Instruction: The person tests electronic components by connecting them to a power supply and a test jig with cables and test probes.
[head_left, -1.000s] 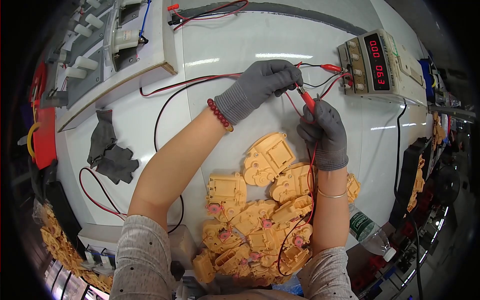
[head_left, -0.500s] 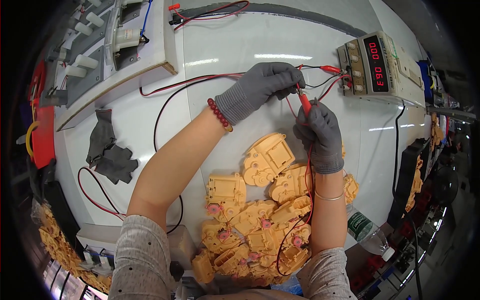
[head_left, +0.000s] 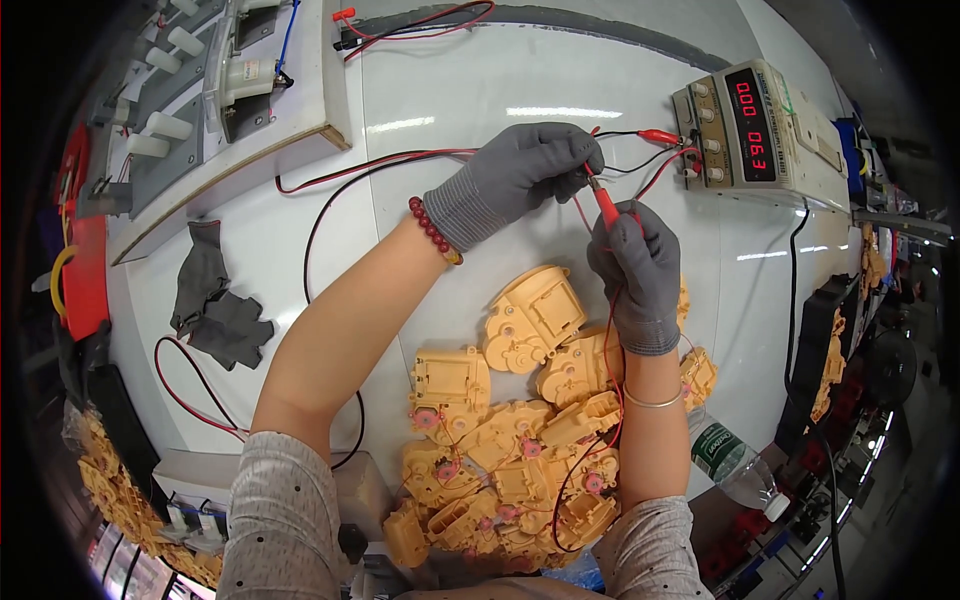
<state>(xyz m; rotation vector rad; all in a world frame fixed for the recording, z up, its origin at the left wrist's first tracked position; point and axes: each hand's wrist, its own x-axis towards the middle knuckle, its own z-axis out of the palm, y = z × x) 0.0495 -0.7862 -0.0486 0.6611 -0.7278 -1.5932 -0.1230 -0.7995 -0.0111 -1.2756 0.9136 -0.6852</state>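
My left hand, in a grey glove with a red bead bracelet at the wrist, pinches a thin red wire at its fingertips. Just to the right, my gloved right hand is closed around the red sleeve of an alligator clip. The clip's metal tip points up and touches or nearly touches the left fingertips; the exact contact is too small to make out. Below the hands lies a pile of yellow plastic housings, some with small pinkish round parts and wires.
A bench power supply with a red display stands at the back right, leads attached. A white-topped fixture stands at the back left. Loose grey gloves lie left, a water bottle right. Red and black cables cross the white table.
My right hand has turned slightly and its clip leans a little more to the left. The left hand keeps its pinch in nearly the same place.
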